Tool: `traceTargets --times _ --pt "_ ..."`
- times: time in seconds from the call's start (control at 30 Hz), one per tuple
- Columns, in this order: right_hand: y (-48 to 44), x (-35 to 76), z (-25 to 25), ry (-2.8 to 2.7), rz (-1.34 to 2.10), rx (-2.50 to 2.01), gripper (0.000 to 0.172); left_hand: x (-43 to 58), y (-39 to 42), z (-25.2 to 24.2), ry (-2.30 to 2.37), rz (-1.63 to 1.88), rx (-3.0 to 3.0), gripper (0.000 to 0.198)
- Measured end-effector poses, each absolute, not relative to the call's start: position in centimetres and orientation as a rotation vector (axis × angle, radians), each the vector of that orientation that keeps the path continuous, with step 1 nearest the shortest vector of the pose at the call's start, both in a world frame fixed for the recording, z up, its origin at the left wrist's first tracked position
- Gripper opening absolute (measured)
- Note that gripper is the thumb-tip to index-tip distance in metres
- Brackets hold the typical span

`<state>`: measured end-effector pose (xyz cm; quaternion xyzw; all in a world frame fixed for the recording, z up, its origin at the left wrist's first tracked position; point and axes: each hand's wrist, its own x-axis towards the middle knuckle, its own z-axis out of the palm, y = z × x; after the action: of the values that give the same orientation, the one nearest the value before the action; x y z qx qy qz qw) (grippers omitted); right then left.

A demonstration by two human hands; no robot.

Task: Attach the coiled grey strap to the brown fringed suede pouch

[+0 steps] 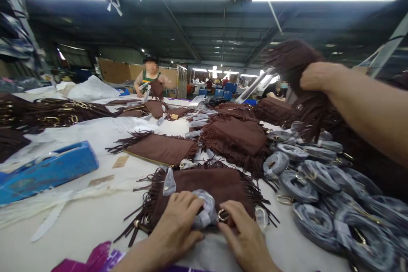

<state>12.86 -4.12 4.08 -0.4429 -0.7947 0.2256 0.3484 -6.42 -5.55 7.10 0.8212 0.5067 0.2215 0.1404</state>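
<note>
- Left hand (178, 225) and right hand (244, 231) pinch a wrapped strap bundle (205, 212) together, pressing it onto the fringed brown bag (210, 185) lying flat on the white surface (79, 225).
- Spare wrapped straps (321, 187) are piled to the right, within reach.

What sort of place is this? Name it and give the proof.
Probably a bag factory's packing floor. Many identical brown suede fringed bags cover a long white worktable, beside a heap of plastic-wrapped straps. The left hand and right hand handle one wrapped strap; another worker's arm lifts a bag.
</note>
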Motion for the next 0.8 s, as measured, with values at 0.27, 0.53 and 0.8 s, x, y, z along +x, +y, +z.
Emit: traceTargets --times 0.27,0.53,0.8 --pt "-4.2 8.1 5.6 -2.383 0.364 -1.163 0.019 -11.2 -5.8 6.1 1.373 0.744 2.044 0.051" --pt "-4.7 14.5 7.7 -2.085 0.877 -0.994 0.015 -10.8 -5.2 4.6 1.454 0.484 2.651 0.053" --pt "-6.8 15.3 3.7 -2.496 0.148 -0.672 0.021 -9.0 -2.6 5.2 1.554 0.402 3.051 0.016"
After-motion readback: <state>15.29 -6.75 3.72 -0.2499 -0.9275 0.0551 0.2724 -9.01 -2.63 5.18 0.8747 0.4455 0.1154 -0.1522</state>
